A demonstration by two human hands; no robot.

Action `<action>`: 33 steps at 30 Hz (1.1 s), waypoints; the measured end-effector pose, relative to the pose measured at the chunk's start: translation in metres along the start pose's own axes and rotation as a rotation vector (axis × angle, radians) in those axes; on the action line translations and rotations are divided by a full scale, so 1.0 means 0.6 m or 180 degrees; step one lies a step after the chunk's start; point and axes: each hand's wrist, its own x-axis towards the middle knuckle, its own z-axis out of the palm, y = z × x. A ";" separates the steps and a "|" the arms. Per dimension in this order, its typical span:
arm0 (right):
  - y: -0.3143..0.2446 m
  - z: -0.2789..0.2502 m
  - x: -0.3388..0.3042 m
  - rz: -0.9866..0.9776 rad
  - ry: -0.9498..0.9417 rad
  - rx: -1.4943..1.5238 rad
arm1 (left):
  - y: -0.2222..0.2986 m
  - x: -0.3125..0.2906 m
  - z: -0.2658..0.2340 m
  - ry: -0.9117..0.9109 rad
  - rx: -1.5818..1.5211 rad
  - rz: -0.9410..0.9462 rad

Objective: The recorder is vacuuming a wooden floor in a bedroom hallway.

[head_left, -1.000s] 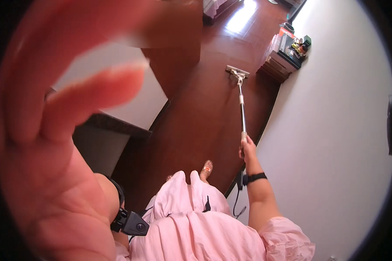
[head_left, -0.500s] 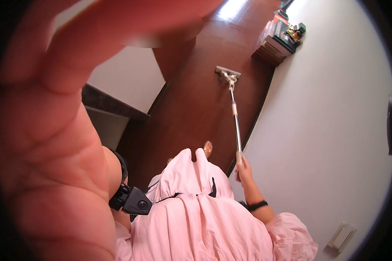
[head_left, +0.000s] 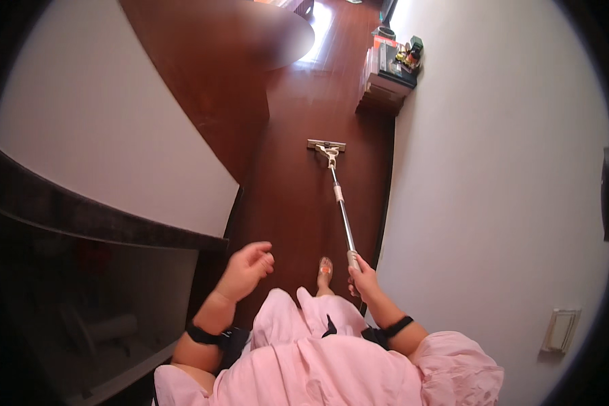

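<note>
A: Where is the mop (head_left: 338,196)?
B: Its handle is gripped in the closed right hand (head_left: 363,279); the flat head rests on the wooden floor (head_left: 291,203) well ahead.
A: The left hand (head_left: 245,268)?
B: Loosely curled, empty, raised beside the white wall (head_left: 108,142).

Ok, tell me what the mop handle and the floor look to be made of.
Mop handle: likely metal, a thin silvery pole with a bright sheen and a pale sleeve partway along; the right hand grips its lower end. Floor: looks like dark reddish-brown wood or laminate, glossy, with window light mirrored on it at the far end.
</note>
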 end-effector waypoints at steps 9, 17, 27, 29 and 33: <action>0.079 0.123 0.241 -0.0114 -0.0039 0.0014 | -0.316 0.015 0.145 -0.0090 -0.0801 -0.1116; 0.087 -0.041 0.131 -0.0100 0.0049 -0.0456 | -0.170 0.024 0.074 -0.0315 -0.0746 -0.0919; 0.280 -0.167 -0.330 0.0492 0.0415 -0.0850 | -0.315 -0.105 -0.187 0.0992 -0.0942 -0.1885; 0.285 -0.156 -0.336 0.0639 0.0574 -0.0819 | -0.357 -0.125 -0.227 0.1453 -0.0967 -0.2041; 0.319 -0.144 -0.288 0.0517 0.0686 -0.0802 | -0.474 -0.135 -0.252 0.1943 -0.1272 -0.2214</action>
